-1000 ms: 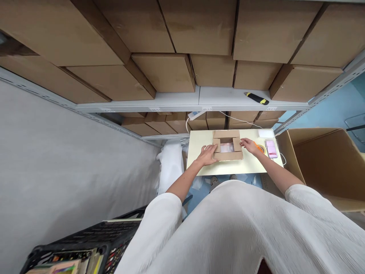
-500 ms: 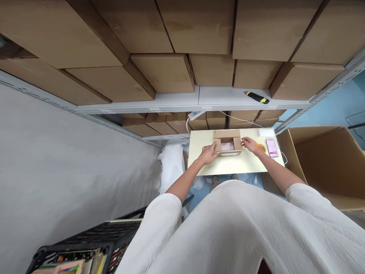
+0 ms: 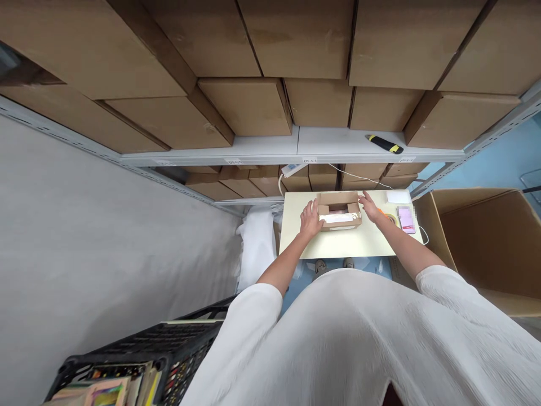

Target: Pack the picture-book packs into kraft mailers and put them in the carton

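Note:
A small cardboard box (image 3: 341,225) rests on the pale yellow table (image 3: 296,242), its back flap upright and its front flap, with a torn white strip, folded inward over part of the opening. My left hand (image 3: 310,219) lies against the box's left side, fingers apart and thumb at the front corner. At the right back corner is my right hand (image 3: 369,207), fingers apart, touching or close to the box edge. A tape roll (image 3: 391,218) is partly hidden by my right forearm. Beside it lies a phone (image 3: 406,220) with a lit screen.
A white item (image 3: 398,196) sits at the table's back right. Behind, a metal shelf (image 3: 270,159) holds cardboard boxes and a black-yellow cutter (image 3: 384,144). To the right stands a large open carton (image 3: 443,237); a black crate (image 3: 169,344) with books is at lower left.
The front flap with the white strip has folded inward over the opening. My left hand has moved up along the box's left side, and my right hand has shifted slightly toward the back.

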A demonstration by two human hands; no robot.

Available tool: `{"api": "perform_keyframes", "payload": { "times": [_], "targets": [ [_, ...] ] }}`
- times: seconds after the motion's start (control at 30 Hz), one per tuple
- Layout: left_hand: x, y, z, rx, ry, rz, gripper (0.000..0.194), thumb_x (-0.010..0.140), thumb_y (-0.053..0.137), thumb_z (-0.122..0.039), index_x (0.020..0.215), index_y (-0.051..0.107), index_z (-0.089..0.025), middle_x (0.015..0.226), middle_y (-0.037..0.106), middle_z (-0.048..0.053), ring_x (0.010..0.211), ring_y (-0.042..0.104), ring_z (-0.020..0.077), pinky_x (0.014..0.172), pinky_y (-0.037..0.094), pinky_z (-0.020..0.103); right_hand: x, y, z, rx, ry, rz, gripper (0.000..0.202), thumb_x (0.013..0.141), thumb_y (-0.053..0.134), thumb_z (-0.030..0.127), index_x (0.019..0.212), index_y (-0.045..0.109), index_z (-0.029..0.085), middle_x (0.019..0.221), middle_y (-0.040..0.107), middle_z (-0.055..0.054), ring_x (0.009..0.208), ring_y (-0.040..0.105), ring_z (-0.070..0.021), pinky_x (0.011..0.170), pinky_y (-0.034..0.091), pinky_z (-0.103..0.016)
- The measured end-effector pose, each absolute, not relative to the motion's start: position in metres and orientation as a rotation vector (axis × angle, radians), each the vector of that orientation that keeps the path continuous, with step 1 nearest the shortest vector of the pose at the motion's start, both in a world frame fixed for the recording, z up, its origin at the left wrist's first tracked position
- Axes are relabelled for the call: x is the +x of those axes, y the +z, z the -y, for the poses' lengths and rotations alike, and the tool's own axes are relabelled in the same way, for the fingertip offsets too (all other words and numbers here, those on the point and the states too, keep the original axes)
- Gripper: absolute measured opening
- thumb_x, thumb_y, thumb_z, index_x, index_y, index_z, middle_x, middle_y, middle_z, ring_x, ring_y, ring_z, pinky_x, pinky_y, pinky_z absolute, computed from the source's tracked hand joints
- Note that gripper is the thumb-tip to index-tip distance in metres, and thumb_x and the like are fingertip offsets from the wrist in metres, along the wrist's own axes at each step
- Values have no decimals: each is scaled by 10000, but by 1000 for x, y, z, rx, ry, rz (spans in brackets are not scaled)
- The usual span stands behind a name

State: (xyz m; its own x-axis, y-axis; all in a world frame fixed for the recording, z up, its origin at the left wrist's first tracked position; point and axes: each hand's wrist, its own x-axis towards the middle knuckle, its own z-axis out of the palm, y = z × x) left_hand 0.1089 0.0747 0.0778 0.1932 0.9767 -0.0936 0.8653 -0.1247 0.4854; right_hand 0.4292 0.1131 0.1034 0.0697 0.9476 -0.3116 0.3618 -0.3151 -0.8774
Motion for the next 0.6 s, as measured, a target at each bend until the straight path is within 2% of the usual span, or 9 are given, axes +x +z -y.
{"api": "perform_keyframes", "payload": {
  "times": [0.13, 0.2, 0.27, 0.33, 0.4, 0.5, 0.6],
  "targets": [
    [107, 77, -73, 2139, 343, -1744, 976, 1034, 651, -477, 1816, 132, -205, 1849, 254, 258, 1662, 341, 471, 1302, 346, 660, 428, 106, -108, -1753, 1235, 1275, 606, 1019, 518, 699, 1388, 733, 268, 1355, 761, -117, 1313, 667, -319, 1207, 500, -507],
    [107, 78, -72, 2216, 328, -1717, 864, 1053, 620, -429, 1794, 241, -198, 1841, 278, 257, 1661, 349, 462, 1305, 344, 648, 428, 104, -102, -1753, 1126, 1536, 472, 1029, 543, 599, 1211, 802, 250, 1293, 773, -118, 1283, 654, -328, 1187, 498, -508],
    [109, 81, -70, 2323, 299, -1628, 694, 1062, 573, -317, 1725, 410, -191, 1810, 353, 242, 1655, 371, 428, 1312, 343, 618, 426, 101, -93, -1781, 953, 1827, 376, 1020, 571, 479, 1154, 831, 243, 1313, 760, -134, 1285, 630, -353, 1168, 491, -533],
    [113, 82, -67, 2424, 263, -1500, 588, 1058, 515, -211, 1645, 530, -188, 1752, 458, 222, 1635, 413, 384, 1319, 341, 585, 425, 97, -83, -1813, 775, 2067, 381, 1014, 581, 396, 1250, 831, 233, 1410, 724, -163, 1317, 600, -387, 1148, 479, -562],
    [119, 82, -62, 2488, 231, -1390, 570, 1060, 476, -172, 1623, 562, -186, 1703, 530, 205, 1615, 449, 352, 1330, 334, 560, 423, 94, -71, -1820, 638, 2229, 464, 1032, 565, 372, 1417, 777, 222, 1540, 660, -185, 1381, 558, -416, 1150, 454, -587],
    [130, 79, -52, 2510, 195, -1341, 578, 1090, 456, -219, 1661, 530, -173, 1714, 534, 197, 1617, 457, 347, 1345, 320, 550, 420, 90, -56, -1801, 540, 2351, 558, 1084, 501, 401, 1592, 655, 228, 1690, 553, -184, 1516, 453, -441, 1200, 387, -630],
    [139, 76, -44, 2487, 159, -1396, 609, 1101, 443, -253, 1701, 483, -153, 1746, 502, 203, 1629, 443, 368, 1350, 308, 572, 421, 84, -45, -1793, 546, 2367, 586, 1118, 431, 428, 1658, 580, 254, 1776, 464, -159, 1584, 385, -438, 1233, 340, -647]
  ]
}}
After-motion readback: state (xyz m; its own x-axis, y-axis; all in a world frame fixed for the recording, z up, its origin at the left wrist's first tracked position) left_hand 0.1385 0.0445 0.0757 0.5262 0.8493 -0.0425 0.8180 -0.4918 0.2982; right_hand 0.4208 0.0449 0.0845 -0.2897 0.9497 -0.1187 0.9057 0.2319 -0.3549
